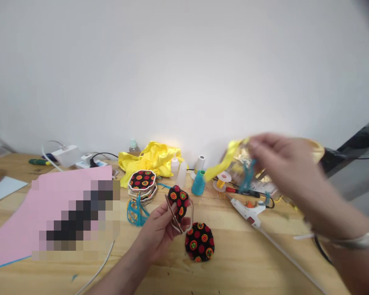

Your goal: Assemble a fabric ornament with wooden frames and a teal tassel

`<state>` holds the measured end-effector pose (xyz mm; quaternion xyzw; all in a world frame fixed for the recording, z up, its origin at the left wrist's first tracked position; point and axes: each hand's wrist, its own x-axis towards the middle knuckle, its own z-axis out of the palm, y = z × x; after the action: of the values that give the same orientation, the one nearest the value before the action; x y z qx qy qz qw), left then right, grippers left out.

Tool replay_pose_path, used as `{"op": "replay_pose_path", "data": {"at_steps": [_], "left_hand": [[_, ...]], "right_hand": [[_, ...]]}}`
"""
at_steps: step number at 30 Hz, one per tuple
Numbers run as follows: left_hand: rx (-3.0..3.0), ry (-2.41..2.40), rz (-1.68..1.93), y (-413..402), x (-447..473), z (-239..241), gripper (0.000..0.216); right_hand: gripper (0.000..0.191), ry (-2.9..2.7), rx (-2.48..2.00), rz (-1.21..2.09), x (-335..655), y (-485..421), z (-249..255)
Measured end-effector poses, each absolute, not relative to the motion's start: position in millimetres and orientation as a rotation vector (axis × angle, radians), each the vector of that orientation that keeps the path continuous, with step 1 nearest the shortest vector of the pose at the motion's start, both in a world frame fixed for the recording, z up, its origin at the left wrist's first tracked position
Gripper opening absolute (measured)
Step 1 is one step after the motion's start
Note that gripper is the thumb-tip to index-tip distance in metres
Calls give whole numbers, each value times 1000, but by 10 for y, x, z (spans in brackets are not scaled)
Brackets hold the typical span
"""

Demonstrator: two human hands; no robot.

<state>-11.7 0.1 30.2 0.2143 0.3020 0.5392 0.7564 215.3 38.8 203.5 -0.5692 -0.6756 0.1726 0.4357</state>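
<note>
My left hand is closed on a small black fabric piece printed with red and yellow flowers; pale-edged rigid pieces stand at its sides. Up on the right, my right hand pinches a yellow satin ribbon, and both are smeared by motion. The ribbon trails down to the left from the fingers. Below my left hand, a round piece of the same flowered fabric lies flat on the wooden table. A stack of flowered, pale-rimmed panels sits beyond my left hand.
Yellow satin cloth lies behind the stack. A teal thread cone and a spool of yellow thread stand mid-table. A white glue gun lies at right, its cable running forward. Teal-tied loops and a pink sheet are at left.
</note>
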Motion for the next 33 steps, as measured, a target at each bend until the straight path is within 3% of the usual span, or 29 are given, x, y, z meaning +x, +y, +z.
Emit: {"op": "replay_pose_path", "data": {"at_steps": [5,7,15,20,22,27,33], "left_hand": [[505,606,1154,-20,-98,229,12],[543,590,1119,-27,-87,203,11],[570,594,1094,-32,-91,154,13],[572,611,1154,16,-110,198,17],[578,606,1163,29,-110,219,16],[594,630,1179,22,-102,269,13],[579,649,1156,14,-121,270,14]], "right_hand": [[22,-1531,-1355,1200,1725,381,1084],[23,-1455,-1329,1331,1671,404,916],[27,-1367,-1171,1582,1634,394,794],[31,-1313,-749,1914,1668,328,734],[33,-1366,-672,1926,1676,280,707],[15,-1447,-924,1811,1753,192,655],[23,-1740,-1111,1649,1968,216,651]]}}
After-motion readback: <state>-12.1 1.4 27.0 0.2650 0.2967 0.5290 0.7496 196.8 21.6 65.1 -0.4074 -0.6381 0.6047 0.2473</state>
